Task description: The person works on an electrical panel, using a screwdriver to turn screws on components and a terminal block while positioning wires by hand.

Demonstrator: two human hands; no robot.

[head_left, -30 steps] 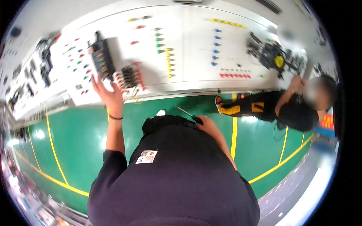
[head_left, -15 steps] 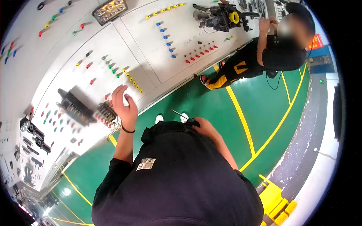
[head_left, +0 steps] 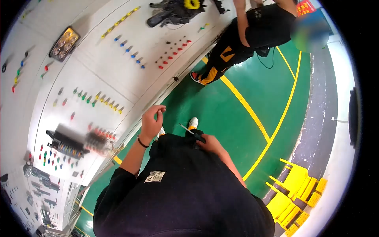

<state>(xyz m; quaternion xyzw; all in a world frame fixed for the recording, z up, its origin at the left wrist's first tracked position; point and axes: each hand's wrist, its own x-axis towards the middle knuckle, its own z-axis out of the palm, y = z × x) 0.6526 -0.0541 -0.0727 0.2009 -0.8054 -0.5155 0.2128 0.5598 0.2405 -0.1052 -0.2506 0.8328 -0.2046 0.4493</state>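
My left hand (head_left: 152,121) is raised in front of my body by the edge of the white panel. Its fingers are loosely bent, the thumb stands apart from them, and nothing shows in it. My right hand (head_left: 211,144) is wrapped round the dark handle of a screwdriver (head_left: 187,129) at waist height, its thin metal shaft pointing up and left. On the white panel (head_left: 114,79), left of my left hand, are a blurred terminal block (head_left: 96,140) with loose wires and a black fuse box (head_left: 67,144). Rows of coloured plugs (head_left: 108,101) stand above them.
A person in black (head_left: 264,29) stands by the panel at the upper right, near a black assembly with a yellow ring (head_left: 191,4). A rectangular lamp (head_left: 64,44) is mounted at upper left. Yellow stands (head_left: 296,179) are at lower right on the floor's edge.
My view has turned, shifting the panel left and down. My left hand has moved away from the terminal block, its fingers now more bent. The screwdriver stays in my right hand.
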